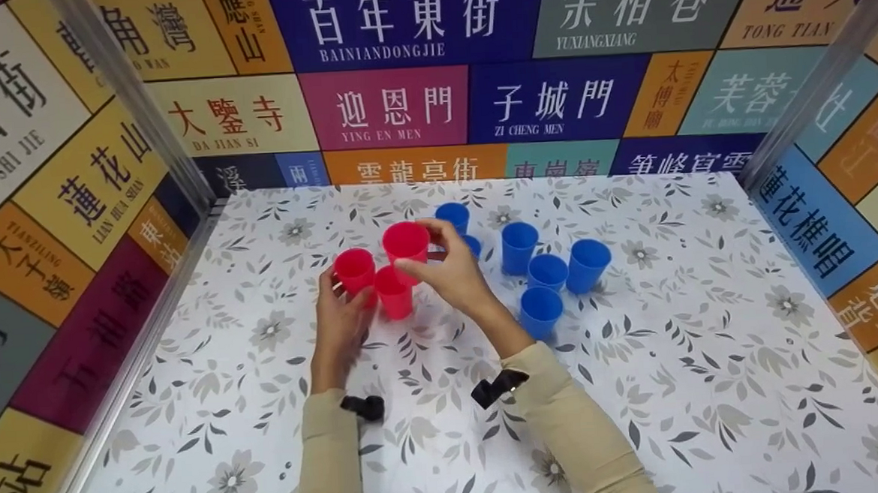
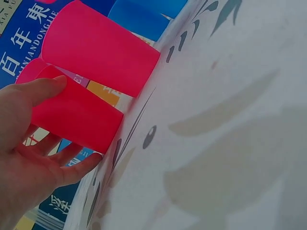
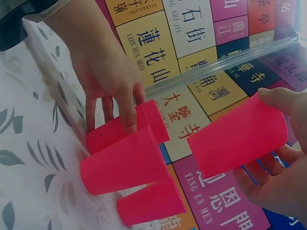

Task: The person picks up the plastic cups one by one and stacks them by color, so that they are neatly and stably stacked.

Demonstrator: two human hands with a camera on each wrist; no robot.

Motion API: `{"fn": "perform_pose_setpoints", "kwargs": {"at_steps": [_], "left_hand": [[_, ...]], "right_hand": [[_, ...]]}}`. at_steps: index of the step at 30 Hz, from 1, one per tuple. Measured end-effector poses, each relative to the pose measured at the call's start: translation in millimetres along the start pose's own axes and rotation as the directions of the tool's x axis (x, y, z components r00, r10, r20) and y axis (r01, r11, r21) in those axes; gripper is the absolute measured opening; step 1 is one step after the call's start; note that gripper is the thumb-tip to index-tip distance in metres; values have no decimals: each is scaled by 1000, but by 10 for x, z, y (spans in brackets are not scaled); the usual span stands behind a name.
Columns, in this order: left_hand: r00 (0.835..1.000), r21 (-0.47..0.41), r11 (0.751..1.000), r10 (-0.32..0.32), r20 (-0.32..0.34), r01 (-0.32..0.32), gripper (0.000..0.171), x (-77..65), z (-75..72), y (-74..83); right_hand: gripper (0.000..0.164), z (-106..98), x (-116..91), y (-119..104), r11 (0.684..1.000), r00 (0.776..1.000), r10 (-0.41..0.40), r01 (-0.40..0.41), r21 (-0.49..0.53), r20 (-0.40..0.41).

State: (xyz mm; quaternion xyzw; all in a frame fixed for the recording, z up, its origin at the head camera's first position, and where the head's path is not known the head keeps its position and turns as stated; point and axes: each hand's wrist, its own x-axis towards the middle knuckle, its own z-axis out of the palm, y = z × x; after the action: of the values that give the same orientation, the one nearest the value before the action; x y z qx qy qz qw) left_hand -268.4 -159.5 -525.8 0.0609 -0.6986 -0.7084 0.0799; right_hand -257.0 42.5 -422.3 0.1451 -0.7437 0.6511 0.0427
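Tan sleeves [image 1: 329, 451] lie nearest. The right hand [image 1: 459, 272] pinches a raised red cup [image 1: 406, 241] near its rim, leaving the base free; the left hand [image 1: 338, 319] curls round a standing red cup [image 2: 81, 115], apparently to steady it. Beside that stand 2 more red cups [image 3: 120, 165]. At right, 6 blue cups [image 1: 589, 267] limit sideways room; the table [image 1: 211, 348] stretches left, its far edge meeting the wall [image 1: 387, 125].

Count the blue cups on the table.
6 visible: farthest cup and partly hidden cup behind the right hand; rightward, back cup, middle cup, right cup, front cup. More may be hidden.
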Motion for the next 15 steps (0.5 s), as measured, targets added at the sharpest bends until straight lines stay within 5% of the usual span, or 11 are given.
{"fn": "perform_pose_setpoints", "kwargs": {"at_steps": [10,15], "left_hand": [[1000,-17,1000,-23,13,23,66,16,7,3],[1000,72,997,-2,9,1,66,23,-21,7]], "right_hand": [[68,172,307,-181,992,991,111,-115,54,70],[68,292,398,-228,989,989,114,-122,79,91]]}}
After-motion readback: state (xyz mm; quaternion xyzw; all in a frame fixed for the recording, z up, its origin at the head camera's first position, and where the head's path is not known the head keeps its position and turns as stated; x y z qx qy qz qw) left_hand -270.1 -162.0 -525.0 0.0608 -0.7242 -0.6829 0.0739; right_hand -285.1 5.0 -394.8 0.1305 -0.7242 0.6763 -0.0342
